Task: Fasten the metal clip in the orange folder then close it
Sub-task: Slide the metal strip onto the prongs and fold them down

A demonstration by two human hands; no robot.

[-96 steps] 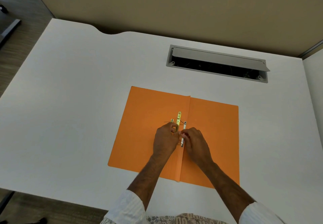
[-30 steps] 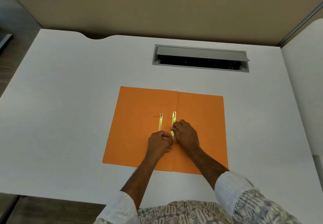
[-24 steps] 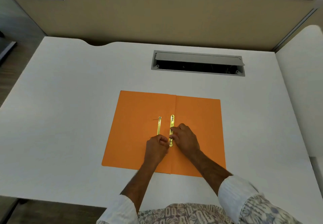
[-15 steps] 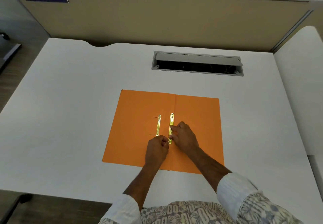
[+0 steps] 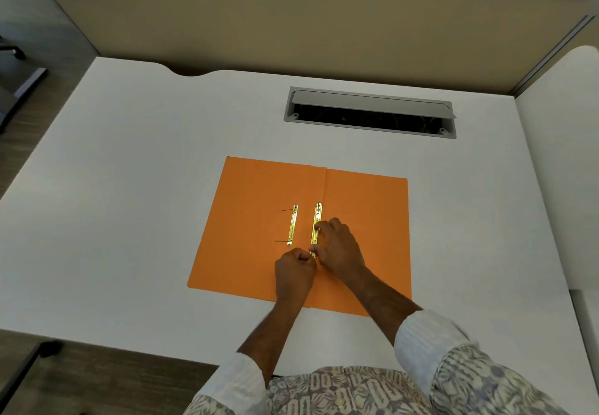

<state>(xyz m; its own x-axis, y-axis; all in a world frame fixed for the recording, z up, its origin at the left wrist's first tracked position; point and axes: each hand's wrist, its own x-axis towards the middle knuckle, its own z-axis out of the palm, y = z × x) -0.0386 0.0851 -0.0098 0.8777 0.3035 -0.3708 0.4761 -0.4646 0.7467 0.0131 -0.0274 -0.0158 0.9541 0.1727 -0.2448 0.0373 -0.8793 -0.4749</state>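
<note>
The orange folder [image 5: 256, 220] lies open and flat on the white desk. Two gold metal strips run along its fold. The left strip [image 5: 292, 226] lies alone on the left leaf, with two thin prongs pointing left. The right strip [image 5: 316, 226] sits on the fold line. My right hand [image 5: 340, 246] rests on that right strip, fingertips pressing its middle and its near end. My left hand [image 5: 295, 267] is curled into a fist just below the strip's near end, touching my right hand. I cannot tell whether the fist pinches anything.
A grey cable hatch [image 5: 369, 113] stands open in the desk behind the folder. A tan partition [image 5: 324, 25] closes off the far side, and a second white desk [image 5: 564, 155] adjoins on the right. The desk's front edge lies near my body.
A second ago and now, both hands stay at the near end of the right strip with only slight finger shifts. Three seconds ago the strips lay crossed under my hands; now they lie parallel.
</note>
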